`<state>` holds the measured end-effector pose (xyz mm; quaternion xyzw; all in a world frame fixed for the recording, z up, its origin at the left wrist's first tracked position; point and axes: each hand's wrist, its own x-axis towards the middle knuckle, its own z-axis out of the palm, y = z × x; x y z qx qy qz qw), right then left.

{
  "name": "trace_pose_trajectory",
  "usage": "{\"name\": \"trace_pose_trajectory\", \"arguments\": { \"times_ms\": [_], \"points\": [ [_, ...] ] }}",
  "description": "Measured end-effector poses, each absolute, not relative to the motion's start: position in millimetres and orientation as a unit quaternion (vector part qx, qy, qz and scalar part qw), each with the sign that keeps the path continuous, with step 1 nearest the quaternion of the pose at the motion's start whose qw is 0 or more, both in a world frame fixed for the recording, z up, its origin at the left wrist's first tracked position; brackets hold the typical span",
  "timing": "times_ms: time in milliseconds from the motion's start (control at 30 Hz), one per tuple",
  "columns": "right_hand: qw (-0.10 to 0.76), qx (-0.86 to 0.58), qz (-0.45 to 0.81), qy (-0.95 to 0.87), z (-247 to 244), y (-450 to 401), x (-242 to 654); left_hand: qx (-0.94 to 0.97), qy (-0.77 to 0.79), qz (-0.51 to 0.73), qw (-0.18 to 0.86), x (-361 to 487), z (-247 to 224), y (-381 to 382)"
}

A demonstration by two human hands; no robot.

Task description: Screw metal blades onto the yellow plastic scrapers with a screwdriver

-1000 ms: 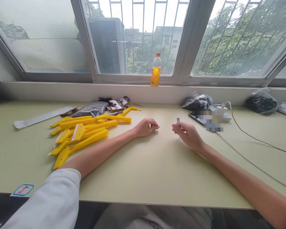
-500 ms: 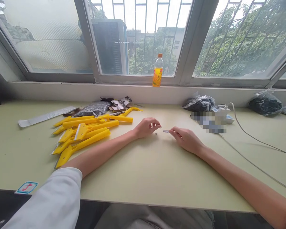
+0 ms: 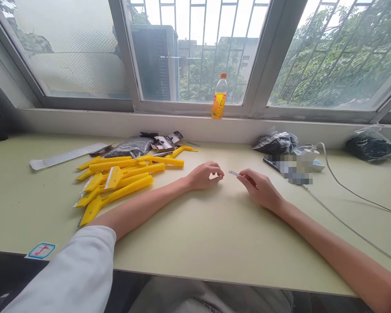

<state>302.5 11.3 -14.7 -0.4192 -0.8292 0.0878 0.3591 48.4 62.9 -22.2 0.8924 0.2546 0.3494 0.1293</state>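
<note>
- Spanning the bottom half of your view: that pale table (image 3: 234, 248).
- Your heap of yellow scrapers (image 3: 130, 190) is over on the left side, handles overlapping.
- Your left hand (image 3: 206, 175) is around mid-table, thumb and fingertips curled in close. Can't tell if anything tiny's between them, tbh.
- Your right hand (image 3: 257, 188) faces it, thumb and forefinger pinching a little shiny piece.
- That little shiny piece (image 3: 233, 173) pokes out of your fingertips toward your left hand, not touching it.
</note>
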Motion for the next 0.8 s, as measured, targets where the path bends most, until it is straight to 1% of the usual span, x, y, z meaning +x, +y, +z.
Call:
{"name": "trace_pose_trajectory", "arguments": {
  "times_ms": [200, 333, 600, 800],
  "points": [
    [0.355, -0.415, 0.088, -0.833, -14.8, 10.4, 303.2, 0.903, 0.276, 0.304, 0.128, 47.2, -23.6, 65.0],
    [0.342, -0.435, 0.086, -0.828, -16.1, 11.1, 304.9, 0.902, 0.283, 0.295, 0.136, 47.2, -20.6, 62.4],
    [0.289, -0.450, 0.101, -0.839, -15.3, 11.3, 303.4, 0.887, 0.263, 0.337, 0.173, 48.1, -22.8, 66.5],
    [0.306, -0.438, 0.098, -0.840, -17.5, 13.1, 303.2, 0.881, 0.248, 0.348, 0.204, 48.1, -25.3, 68.7]
  ]
}}
